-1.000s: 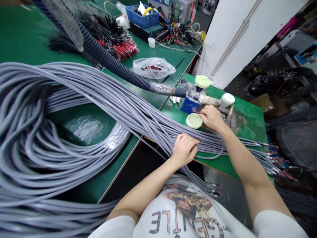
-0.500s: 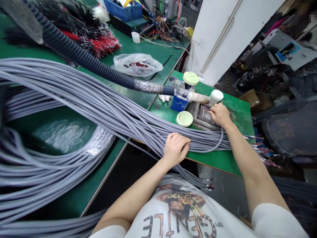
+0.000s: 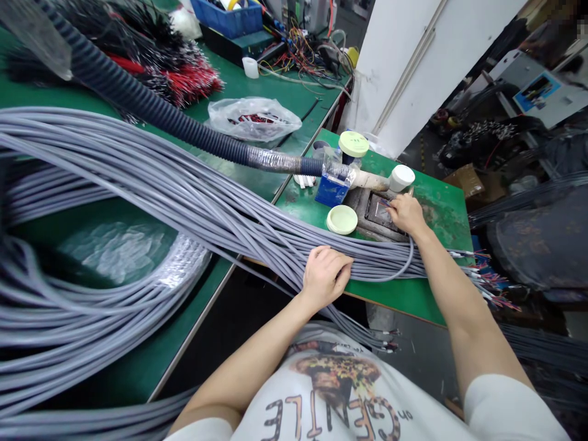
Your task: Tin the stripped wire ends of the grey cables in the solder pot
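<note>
My right hand (image 3: 407, 214) is closed on the end of a grey cable (image 3: 407, 263), whose thin coloured wires (image 3: 384, 203) stick out past my fingertips. Those wires are over the square solder pot (image 3: 379, 208), near its shiny surface; whether they touch it I cannot tell. The held cable loops back from under the hand into the bundle of grey cables (image 3: 257, 229). Across that bundle lies my left hand (image 3: 325, 274), its fingers curled down onto the cables and the fingertips partly hidden. At the bundle's right end, stripped coloured wire ends (image 3: 493, 285) fan out.
A ribbed hose (image 3: 184, 131) runs above the cables, its pale nozzle (image 3: 371, 180) beside the pot. Around it stand a blue box (image 3: 331, 190), a pale green lid (image 3: 342, 219), a lidded jar (image 3: 353, 144) and a white cup (image 3: 402, 177). A plastic bag (image 3: 255, 118) lies further back.
My right hand has shifted slightly down and left, bringing the wire ends a little lower over the solder pot. My left hand stays on the bundle.
</note>
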A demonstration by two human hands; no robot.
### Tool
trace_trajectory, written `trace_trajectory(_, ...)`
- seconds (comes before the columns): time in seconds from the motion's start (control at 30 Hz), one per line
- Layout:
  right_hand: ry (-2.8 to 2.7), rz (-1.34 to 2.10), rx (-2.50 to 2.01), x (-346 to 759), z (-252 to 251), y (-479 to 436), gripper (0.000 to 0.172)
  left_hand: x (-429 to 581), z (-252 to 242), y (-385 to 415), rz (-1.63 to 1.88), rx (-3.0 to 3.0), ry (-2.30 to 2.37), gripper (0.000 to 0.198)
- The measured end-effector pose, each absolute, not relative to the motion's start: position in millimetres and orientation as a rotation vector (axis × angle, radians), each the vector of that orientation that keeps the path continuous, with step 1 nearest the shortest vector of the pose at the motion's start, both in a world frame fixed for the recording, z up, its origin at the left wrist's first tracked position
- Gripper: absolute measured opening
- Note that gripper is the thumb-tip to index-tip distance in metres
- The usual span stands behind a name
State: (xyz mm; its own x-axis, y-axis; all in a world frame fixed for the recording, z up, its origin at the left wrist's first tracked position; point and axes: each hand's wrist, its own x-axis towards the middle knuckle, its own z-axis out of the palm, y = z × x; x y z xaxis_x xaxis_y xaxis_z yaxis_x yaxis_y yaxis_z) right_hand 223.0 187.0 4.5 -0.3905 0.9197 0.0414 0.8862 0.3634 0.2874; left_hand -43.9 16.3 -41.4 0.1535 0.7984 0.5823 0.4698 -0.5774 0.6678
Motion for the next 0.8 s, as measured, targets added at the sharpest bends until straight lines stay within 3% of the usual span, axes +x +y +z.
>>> trace_trajectory(0.53, 2.521, 0.288, 1.805, 221.2, 14.1, 183.2, 0.028, -44.0, -41.9, 16.4, 1.39, 2.101, 1.215, 0.015)
trace_trajectory(0.63, 2.707, 0.068, 2.005, 219.0, 29.2, 170.8, 0.028, -43.6, -43.1, 16.5, 1.401, 2.1, 1.216, 0.015)
trace_trajectory(0.8, 2.885, -0.748, 2.447, 201.3, 51.6, 122.7, 0.029, -44.3, -45.6, 15.6, 1.42, 2.081, 1.205, 0.014)
